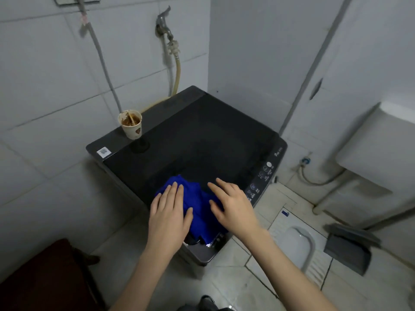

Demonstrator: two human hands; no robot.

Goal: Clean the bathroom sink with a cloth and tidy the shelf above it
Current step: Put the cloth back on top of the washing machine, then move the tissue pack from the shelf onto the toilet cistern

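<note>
A crumpled blue cloth (197, 205) lies on the near corner of a dark washing machine lid (197, 140). My left hand (169, 212) rests flat on the cloth's left part, fingers spread. My right hand (231, 205) hovers over or touches the cloth's right edge, fingers apart, holding nothing. Neither the sink nor the shelf is in view.
A dirty paper cup (130, 124) with a stick in it stands at the lid's far left edge. A tap (165, 28) with a hose hangs on the tiled wall. On the floor at right are a squat toilet (299, 243) and a grey dustpan (350, 248). A dark red object (45, 279) sits lower left.
</note>
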